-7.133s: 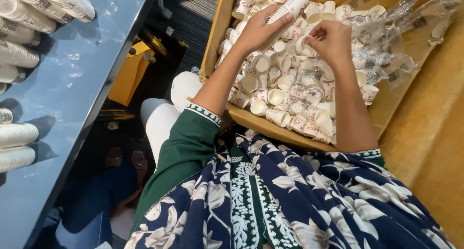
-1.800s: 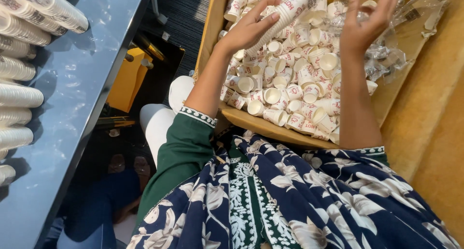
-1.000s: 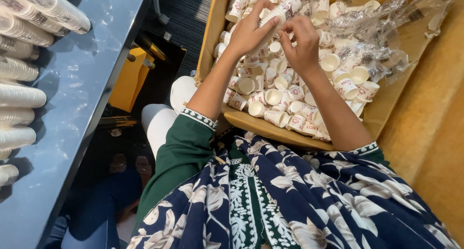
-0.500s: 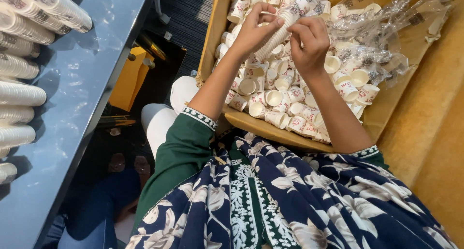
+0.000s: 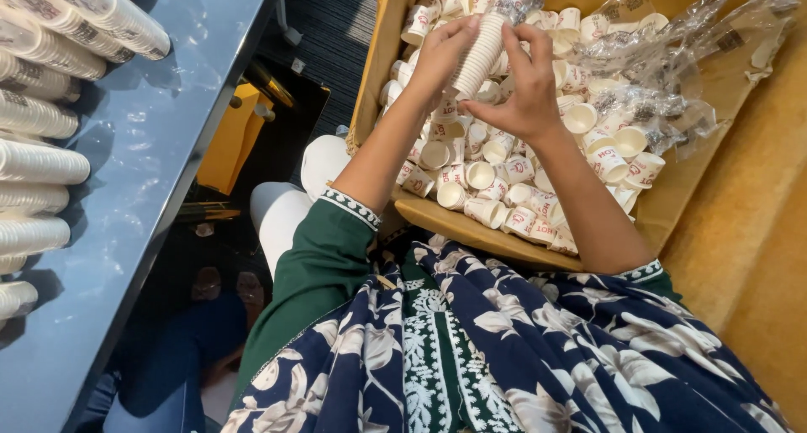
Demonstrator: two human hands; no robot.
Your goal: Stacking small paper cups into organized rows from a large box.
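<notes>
- My left hand (image 5: 439,56) is curled around the lower part of a nested stack of small paper cups (image 5: 481,53), fingers wrapped on its left side, held up above the box.
- My right hand (image 5: 528,84) closes on the same stack from the other side, thumb and fingers pinching it near the middle; I'd judge two hands are on it to keep the column straight so the cups stay seated in one another.
- The stack leans, top tilted toward the far edge of the box, and its upper end sits in a bit of clear plastic wrap.
- Directly below, the cardboard box (image 5: 374,105) is full of loose paper cups (image 5: 496,181), white with red print, lying every which way, thickest along the near edge.
- Toward the box's right corner lie crumpled clear plastic sleeves (image 5: 664,80), some with cups caught in them.
- The box's near edge is at my lap; my green sleeve (image 5: 324,256) and flowered blue cloth fill the bottom of the view.
- Off to my left runs a blue table (image 5: 160,172), and along its left edge rest wrapped rows of cups (image 5: 50,122) on their sides, well apart from the box.
- Between table and box, a yellow object (image 5: 231,143) stands on dark floor.
</notes>
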